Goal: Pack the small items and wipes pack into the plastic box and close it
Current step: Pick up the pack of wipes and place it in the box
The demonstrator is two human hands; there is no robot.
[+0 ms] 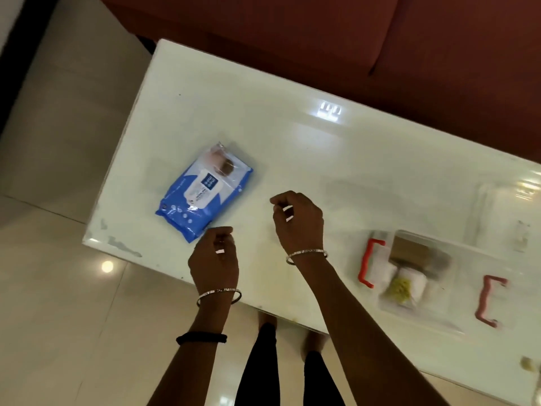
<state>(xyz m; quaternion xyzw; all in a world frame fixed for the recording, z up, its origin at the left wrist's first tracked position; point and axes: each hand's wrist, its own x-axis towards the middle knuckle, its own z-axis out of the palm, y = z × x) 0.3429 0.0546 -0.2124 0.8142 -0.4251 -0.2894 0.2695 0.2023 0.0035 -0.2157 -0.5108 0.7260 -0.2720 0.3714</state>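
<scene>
A blue and white wipes pack [203, 191] lies on the white table [292, 148], left of centre. My left hand [215, 256] hovers just below its near corner, fingers loosely curled and empty. My right hand [298, 221] hovers to the right of the pack, fingers curled, holding nothing. At the right stands the clear plastic box [433, 312] with red latches [369, 263]; a brown item [415, 254] and small white and yellow-green items [402, 285] lie inside. A clear lid [503, 212] rests behind the box, blurred.
A dark red sofa [322, 39] runs along the far side of the table. Glossy tiled floor [58, 288] lies to the left and below. My legs show under the table's near edge. A small yellowish item [528, 364] sits at the far right.
</scene>
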